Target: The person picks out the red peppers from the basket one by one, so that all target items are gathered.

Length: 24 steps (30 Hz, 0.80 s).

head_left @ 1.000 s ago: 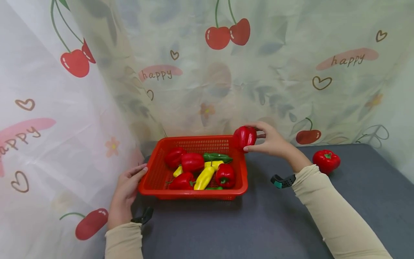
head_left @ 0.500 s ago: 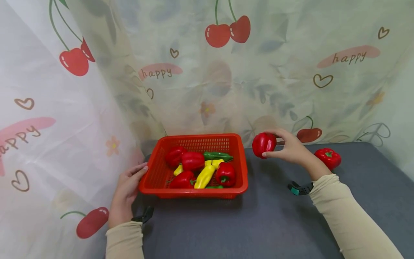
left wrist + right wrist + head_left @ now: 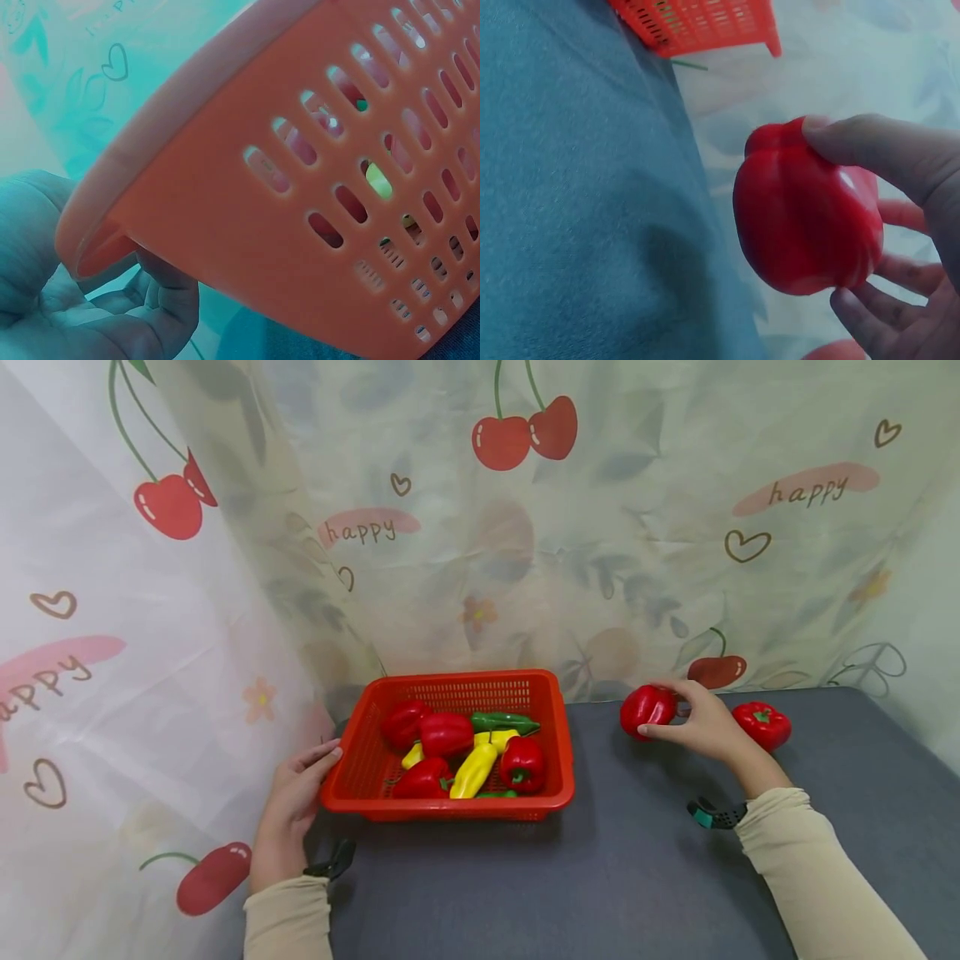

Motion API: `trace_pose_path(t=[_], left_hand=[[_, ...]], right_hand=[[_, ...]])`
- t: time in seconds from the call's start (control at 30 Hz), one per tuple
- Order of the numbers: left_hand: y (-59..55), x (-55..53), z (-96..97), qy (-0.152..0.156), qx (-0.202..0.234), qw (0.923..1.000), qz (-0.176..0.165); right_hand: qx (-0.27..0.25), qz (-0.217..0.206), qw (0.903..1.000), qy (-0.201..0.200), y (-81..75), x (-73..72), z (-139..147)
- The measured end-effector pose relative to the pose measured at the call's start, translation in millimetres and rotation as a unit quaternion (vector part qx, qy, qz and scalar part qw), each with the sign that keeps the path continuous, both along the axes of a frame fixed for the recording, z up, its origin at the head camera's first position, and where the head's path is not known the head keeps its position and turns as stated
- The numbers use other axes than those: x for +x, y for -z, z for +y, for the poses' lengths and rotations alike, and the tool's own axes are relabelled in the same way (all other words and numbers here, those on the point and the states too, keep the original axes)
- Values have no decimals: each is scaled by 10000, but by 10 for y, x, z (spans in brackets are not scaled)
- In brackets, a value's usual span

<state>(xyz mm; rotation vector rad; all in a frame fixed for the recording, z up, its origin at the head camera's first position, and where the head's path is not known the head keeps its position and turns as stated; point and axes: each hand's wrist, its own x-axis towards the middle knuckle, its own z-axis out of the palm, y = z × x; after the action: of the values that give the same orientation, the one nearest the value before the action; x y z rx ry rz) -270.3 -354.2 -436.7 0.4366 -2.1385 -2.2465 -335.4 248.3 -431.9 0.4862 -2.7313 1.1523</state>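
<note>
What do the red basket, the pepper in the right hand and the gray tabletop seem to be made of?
Red basket: likely molded plastic, satin; one-piece slotted walls and rim.
Pepper in the right hand: glossy, smooth skin with bright highlights; real or plastic replica, I can't tell.
Gray tabletop: matte, perhaps fabric, given its fine speckled texture.

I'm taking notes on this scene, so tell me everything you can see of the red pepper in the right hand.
The red bell pepper is glossy and blocky, with grooved lobes; its skin looks smooth and no stem is visible. The right hand holds it between thumb and fingers. Whether it touches the grey table is unclear. In the head view, it is between the red basket and another red pepper.
</note>
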Motion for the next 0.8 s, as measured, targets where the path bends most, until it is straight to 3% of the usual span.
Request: trace_pose_path(t=[0.37, 0.6, 0.8], left_hand=[[-27, -15, -11, 4, -15, 10000, 59], [20, -22, 7, 11, -8, 10000, 42], [33, 6, -13, -61, 48, 9999, 75]], right_hand=[[-41, -254, 9983, 520, 162, 44, 101], [-52, -352, 9978, 552, 292, 52, 117], [54, -349, 9976, 598, 311, 30, 97]])
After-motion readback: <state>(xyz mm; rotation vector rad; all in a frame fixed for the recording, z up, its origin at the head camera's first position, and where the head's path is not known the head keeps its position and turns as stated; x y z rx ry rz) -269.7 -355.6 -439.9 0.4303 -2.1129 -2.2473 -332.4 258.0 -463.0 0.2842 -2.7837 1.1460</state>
